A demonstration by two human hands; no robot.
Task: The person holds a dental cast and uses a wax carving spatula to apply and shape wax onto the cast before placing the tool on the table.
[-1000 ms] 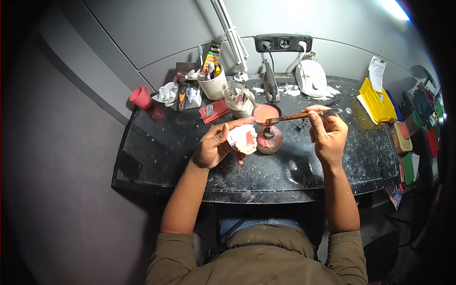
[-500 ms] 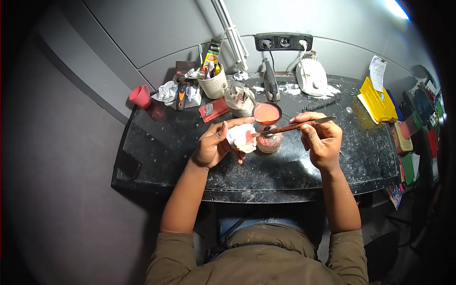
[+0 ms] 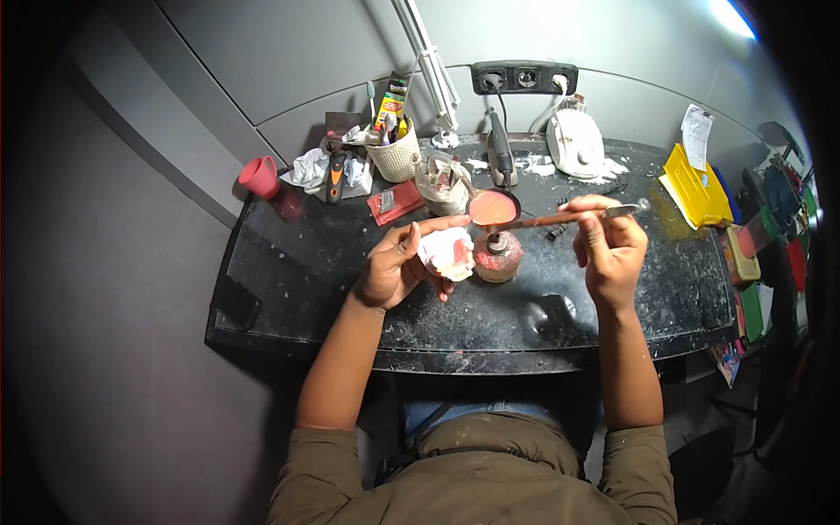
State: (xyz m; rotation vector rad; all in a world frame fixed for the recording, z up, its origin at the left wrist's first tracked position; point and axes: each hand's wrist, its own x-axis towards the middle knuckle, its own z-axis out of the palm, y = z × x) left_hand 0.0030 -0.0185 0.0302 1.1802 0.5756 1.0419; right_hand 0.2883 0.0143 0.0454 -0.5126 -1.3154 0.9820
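Observation:
My left hand (image 3: 391,268) is closed around a white cast (image 3: 445,253) with a pink patch on its face. Between the fingers of my right hand (image 3: 610,249) is a spatula (image 3: 551,220) with a reddish-brown handle. Its tip lies over the near edge of a round dark pan (image 3: 493,208) of pink material; whether it touches is unclear. Just below the pan stands a small round burner (image 3: 497,259) with a metal neck, close to the right of the cast.
Behind my left hand are a red packet (image 3: 395,202), a glass jar (image 3: 441,185), a woven cup of tools (image 3: 394,157) and a pink mug (image 3: 259,178). A rotary handpiece (image 3: 500,153), a white device (image 3: 575,145) and a yellow folder (image 3: 695,185) are farther right.
The spatula tip went from above the burner to the cast's pink patch, then back to the pan's edge as my right hand moved up and right. My left hand stayed nearly still.

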